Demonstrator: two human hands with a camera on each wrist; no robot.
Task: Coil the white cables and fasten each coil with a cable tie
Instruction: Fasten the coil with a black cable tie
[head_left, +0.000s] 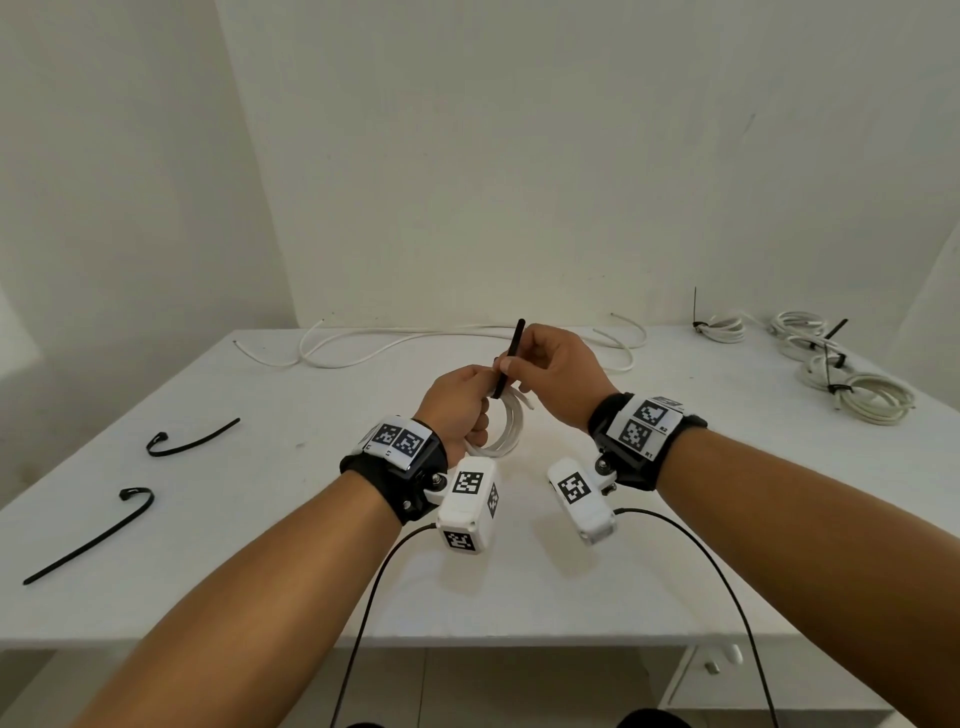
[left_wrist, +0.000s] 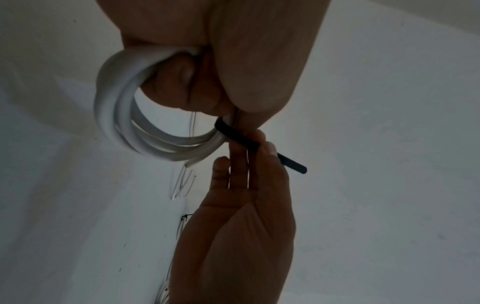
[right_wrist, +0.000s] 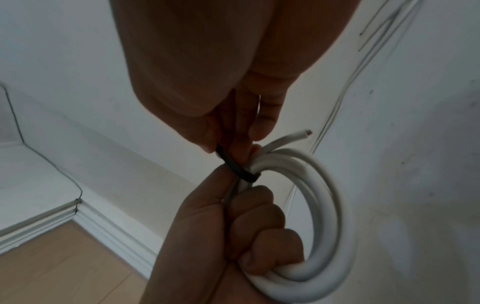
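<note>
My left hand (head_left: 460, 402) grips a small coil of white cable (head_left: 506, 428) above the middle of the white table (head_left: 260, 571). The coil (left_wrist: 116, 123) (right_wrist: 327, 205) hangs from my curled fingers (right_wrist: 262, 232). A black cable tie (head_left: 511, 358) wraps the coil's top, beside my left thumb. My right hand (head_left: 545, 371) pinches the tie's tail (left_wrist: 249, 142) between thumb and fingertips, and the tail sticks up past them. In the right wrist view the tie (right_wrist: 239, 170) crosses the strands, and a cut cable end (right_wrist: 298, 136) pokes out.
Loose white cables (head_left: 363, 348) lie along the table's far edge. Several tied coils (head_left: 831, 364) sit at the far right. Two spare black ties (head_left: 187, 441) (head_left: 93, 535) lie at the left. Black camera leads (head_left: 374, 597) hang off the near edge.
</note>
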